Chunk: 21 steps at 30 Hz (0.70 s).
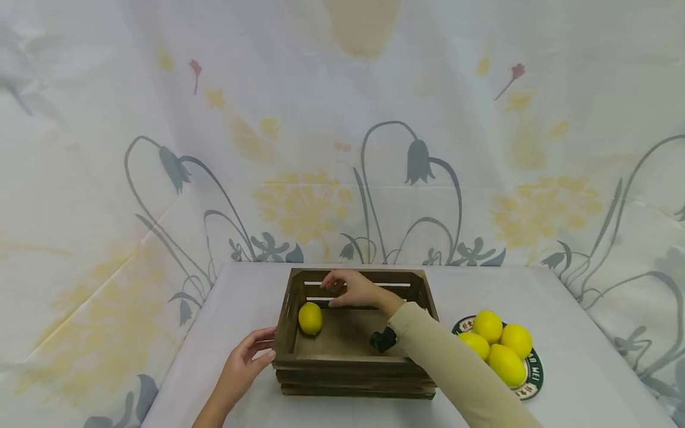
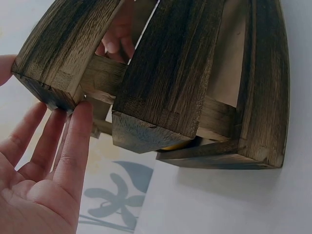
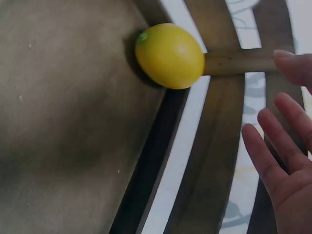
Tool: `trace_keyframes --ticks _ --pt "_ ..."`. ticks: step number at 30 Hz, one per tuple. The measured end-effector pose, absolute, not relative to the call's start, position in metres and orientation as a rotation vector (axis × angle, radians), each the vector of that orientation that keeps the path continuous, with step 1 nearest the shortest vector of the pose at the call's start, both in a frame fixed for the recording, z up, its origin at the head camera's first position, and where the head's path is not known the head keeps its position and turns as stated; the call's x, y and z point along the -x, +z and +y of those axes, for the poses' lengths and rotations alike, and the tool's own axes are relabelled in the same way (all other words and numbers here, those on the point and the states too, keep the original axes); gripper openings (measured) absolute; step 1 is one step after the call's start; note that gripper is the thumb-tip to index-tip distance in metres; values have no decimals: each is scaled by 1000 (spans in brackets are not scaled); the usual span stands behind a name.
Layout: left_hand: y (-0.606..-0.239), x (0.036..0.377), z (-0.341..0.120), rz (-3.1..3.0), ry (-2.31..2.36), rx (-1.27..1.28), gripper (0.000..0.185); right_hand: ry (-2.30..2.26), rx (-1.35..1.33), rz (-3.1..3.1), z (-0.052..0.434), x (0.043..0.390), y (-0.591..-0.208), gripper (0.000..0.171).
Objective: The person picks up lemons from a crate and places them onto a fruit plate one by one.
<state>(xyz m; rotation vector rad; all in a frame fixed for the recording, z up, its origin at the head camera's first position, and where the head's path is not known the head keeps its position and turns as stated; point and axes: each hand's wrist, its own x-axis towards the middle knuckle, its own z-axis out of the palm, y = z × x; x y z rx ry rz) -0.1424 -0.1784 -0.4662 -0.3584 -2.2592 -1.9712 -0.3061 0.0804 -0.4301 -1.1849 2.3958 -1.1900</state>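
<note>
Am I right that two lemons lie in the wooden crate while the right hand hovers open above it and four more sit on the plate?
Not quite: the head view shows only one lemon in the wooden crate. The rest holds: the right hand hovers open over it, and four lemons sit on the plate.

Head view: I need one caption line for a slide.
Left hand steadies a wooden crate holding one lemon; right hand open inside it, four lemons on a plate.
</note>
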Motion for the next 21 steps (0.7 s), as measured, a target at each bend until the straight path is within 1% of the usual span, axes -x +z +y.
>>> trace_keyframes --ticks 7,15,18,21 --pt "-468 142 -178 -2257 -1999 328 37 -936 1284 2367 64 308 -440 37" --pt "-469 142 -179 -2238 -1974 389 37 -784 1282 2336 49 310 -443 39" --pt "-469 143 -179 -2238 -1970 410 37 -683 1263 2301 46 311 -444 46" --pt "-469 143 -180 -2243 -1971 415 37 -550 1221 2244 44 310 -445 58"
